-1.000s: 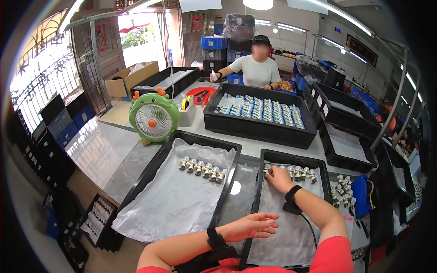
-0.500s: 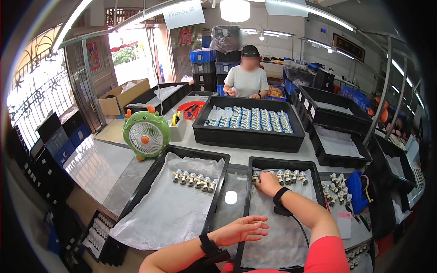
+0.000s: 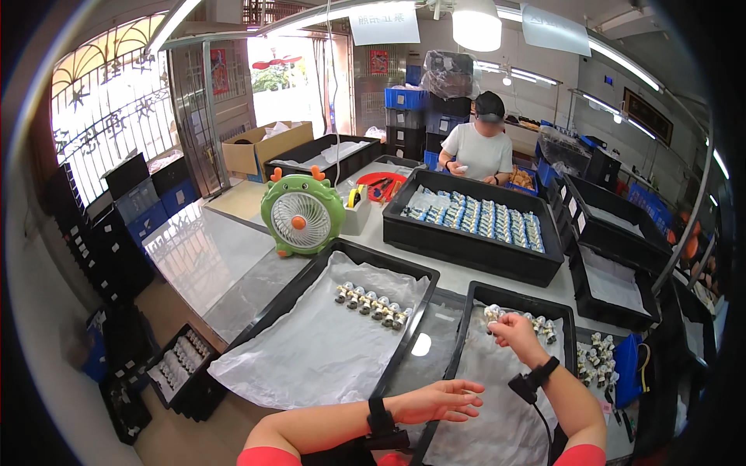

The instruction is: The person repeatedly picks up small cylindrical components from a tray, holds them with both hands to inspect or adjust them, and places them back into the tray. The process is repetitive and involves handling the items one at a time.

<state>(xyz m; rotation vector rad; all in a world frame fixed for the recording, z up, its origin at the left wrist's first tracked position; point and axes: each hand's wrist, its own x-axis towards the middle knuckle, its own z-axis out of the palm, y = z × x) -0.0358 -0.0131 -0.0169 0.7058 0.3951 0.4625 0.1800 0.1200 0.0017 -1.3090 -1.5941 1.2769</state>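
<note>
My left hand (image 3: 441, 401) hovers above the near left edge of the right-hand black tray (image 3: 443, 404), palm turned inward, fingers stretched out and holding nothing. Over the far end of that tray, my right hand (image 3: 514, 335) pinches a small white-and-gold figurine (image 3: 493, 313) with a dark base. Behind the hand, more such figurines (image 3: 549, 331) stand in a row on white lining paper, partly hidden by it. To the left, another black tray (image 3: 326, 260) lined with white paper (image 3: 311, 342) carries a short slanting row of similar figurines (image 3: 373, 305).
A green animal-shaped fan (image 3: 301, 211) stands behind the left tray. Farther back, a large black tray (image 3: 474, 256) holds rows of blue-and-white pieces, with a co-worker (image 3: 478, 147) behind it. Loose figurines (image 3: 597, 361) and a blue container (image 3: 628, 369) lie at right.
The view has swung left, so the scene sits farther right. My right hand has drawn slightly toward me with the figurine at the row's left end. My left hand stays outstretched.
</note>
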